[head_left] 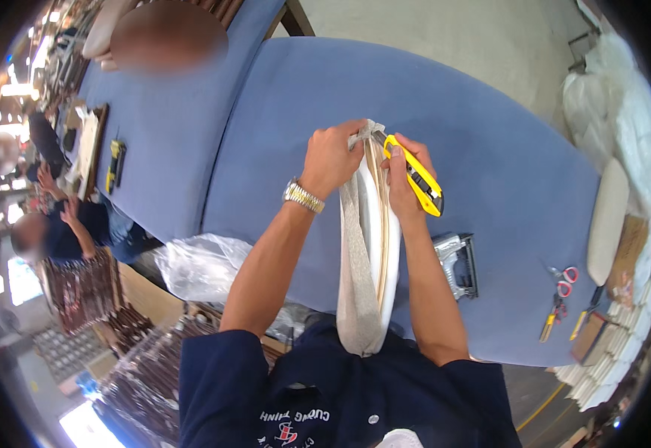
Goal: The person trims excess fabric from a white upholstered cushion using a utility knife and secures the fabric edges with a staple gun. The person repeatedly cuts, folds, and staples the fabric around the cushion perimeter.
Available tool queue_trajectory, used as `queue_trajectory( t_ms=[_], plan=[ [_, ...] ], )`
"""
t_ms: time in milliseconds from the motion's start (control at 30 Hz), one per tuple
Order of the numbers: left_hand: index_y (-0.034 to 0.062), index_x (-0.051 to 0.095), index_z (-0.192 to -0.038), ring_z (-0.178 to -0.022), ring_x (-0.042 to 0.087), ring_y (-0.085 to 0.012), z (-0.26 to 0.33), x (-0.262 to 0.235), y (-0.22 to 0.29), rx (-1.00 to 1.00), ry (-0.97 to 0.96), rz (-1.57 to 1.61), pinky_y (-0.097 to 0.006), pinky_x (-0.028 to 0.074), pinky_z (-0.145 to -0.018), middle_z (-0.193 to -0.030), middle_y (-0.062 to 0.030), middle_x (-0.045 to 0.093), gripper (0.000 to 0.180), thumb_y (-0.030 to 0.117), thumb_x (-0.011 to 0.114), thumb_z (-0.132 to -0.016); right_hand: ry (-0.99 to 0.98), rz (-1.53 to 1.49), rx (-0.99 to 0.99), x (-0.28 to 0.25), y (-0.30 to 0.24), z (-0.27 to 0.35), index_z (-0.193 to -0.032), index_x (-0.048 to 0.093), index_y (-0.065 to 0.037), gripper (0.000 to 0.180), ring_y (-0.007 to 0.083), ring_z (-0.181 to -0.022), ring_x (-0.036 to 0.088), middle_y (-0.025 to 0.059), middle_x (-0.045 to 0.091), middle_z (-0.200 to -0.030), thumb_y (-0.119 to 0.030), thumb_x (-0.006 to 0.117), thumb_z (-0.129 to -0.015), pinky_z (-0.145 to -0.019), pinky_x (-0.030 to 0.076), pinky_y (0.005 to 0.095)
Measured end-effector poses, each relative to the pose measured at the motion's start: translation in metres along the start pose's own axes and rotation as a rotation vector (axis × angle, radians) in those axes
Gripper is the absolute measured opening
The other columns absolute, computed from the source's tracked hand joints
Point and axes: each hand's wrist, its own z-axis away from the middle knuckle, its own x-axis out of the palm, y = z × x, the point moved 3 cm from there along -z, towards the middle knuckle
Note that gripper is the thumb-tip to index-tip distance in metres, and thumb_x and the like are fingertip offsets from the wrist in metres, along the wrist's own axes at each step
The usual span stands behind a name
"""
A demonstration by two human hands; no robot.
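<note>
A slim padded seat panel (368, 246) stands on edge between my forearms, one end against my torso. It has grey-beige fabric (357, 299), white padding and a tan board edge. At the far end, my left hand (333, 158) is closed, pinching the bunched fabric. My right hand (402, 190) wraps around a yellow box cutter (417, 178), its tip beside that gathered fabric. Whether the blade touches the cloth I cannot tell. A silver staple gun (456, 265) lies on the table just right of my right forearm.
The blue-covered table (303, 89) spans the middle. Red-handled scissors (563, 281), a yellow-handled tool (548, 327) and a beige pad (608, 224) lie at its right. Clear plastic (202, 265) sits at the left edge. Another yellow-black tool (115, 164) lies further left, near other people.
</note>
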Motion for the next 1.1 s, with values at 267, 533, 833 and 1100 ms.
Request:
queue_trajectory(
  t_ms=[267, 533, 833, 1100],
  plan=[
    [0.0087, 0.069, -0.130, -0.099, 0.072, -0.0408, 0.015, -0.005, -0.008, -0.009, 0.045, 0.035, -0.047, 0.058, -0.088, -0.108, -0.0175, 0.077, 0.040, 0.017, 0.067, -0.091, 0.007, 0.050, -0.048, 0.011, -0.001, 0.007, -0.127, 0.061, -0.002, 0.027, 0.0053, -0.072, 0.058, 0.0039, 0.067, -0.091, -0.018, 0.061, -0.105, -0.062, 0.047, 0.0218],
    [0.0178, 0.075, -0.126, -0.093, 0.073, -0.0291, 0.056, 0.025, -0.002, 0.212, 0.509, 0.267, -0.041, 0.060, -0.078, -0.114, -0.0129, 0.072, 0.044, -0.004, 0.064, -0.089, 0.011, 0.147, -0.164, 0.008, -0.003, -0.003, -0.127, 0.062, -0.002, 0.029, 0.0085, -0.082, 0.064, 0.0046, 0.070, -0.096, -0.021, 0.063, -0.105, -0.074, 0.052, 0.0256],
    [0.0116, 0.081, -0.108, -0.087, 0.071, -0.0317, 0.061, 0.003, -0.037, -0.104, 0.420, 0.253, -0.040, 0.057, -0.080, -0.104, -0.0132, 0.074, 0.020, 0.013, 0.068, -0.092, 0.053, 0.277, -0.229, 0.036, 0.007, 0.007, -0.124, 0.065, -0.004, 0.027, 0.0116, -0.079, 0.065, 0.0055, 0.070, -0.093, -0.021, 0.062, -0.103, -0.075, 0.053, 0.0279],
    [0.0056, 0.046, -0.153, -0.120, 0.064, -0.0463, 0.079, 0.007, 0.015, -0.338, 0.124, 0.060, -0.054, 0.052, -0.101, -0.141, -0.0248, 0.061, 0.069, 0.055, 0.042, -0.104, 0.052, 0.213, -0.256, 0.039, -0.015, 0.011, -0.121, 0.066, -0.001, 0.026, 0.0202, -0.097, 0.068, 0.0126, 0.071, -0.108, -0.019, 0.061, -0.103, -0.088, 0.054, 0.0338]
  ],
)
